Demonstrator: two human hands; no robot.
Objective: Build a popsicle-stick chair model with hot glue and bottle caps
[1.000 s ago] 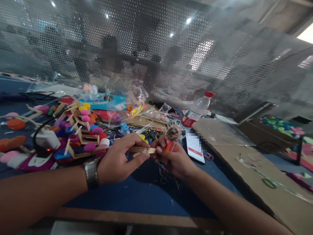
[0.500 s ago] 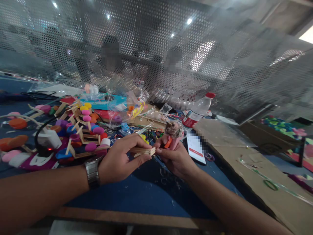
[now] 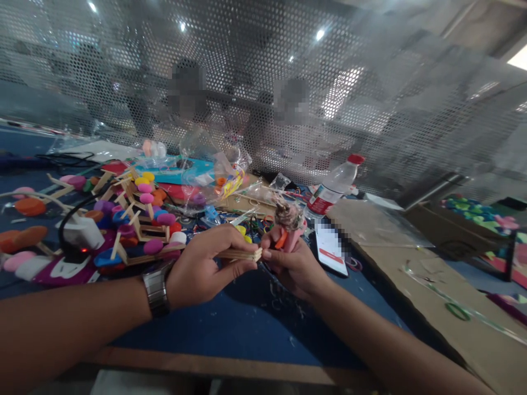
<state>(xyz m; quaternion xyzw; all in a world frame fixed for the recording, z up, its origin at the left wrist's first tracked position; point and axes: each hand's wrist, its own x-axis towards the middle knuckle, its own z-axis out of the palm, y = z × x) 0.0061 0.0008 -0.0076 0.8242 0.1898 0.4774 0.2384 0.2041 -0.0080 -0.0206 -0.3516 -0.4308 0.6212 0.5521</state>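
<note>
Wooden sticks (image 3: 241,255) lie stacked near the middle of the scene, above the near part of the blue table (image 3: 206,334), clamped between the left hand's (image 3: 208,263) thumb and fingers, while the right hand (image 3: 294,263) pinches close at their right end and grips a pink-and-orange object (image 3: 290,233). Farther left spread colourful discs with wooden pieces (image 3: 140,225) and a white plug (image 3: 84,235); to the right lies a phone (image 3: 330,252), with a red-capped bottle (image 3: 333,186) beyond it and a perforated screen (image 3: 247,82) at the far side.

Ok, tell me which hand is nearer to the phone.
The right hand: it is just left of the phone. The left hand is farther left, beyond the right hand.
</note>
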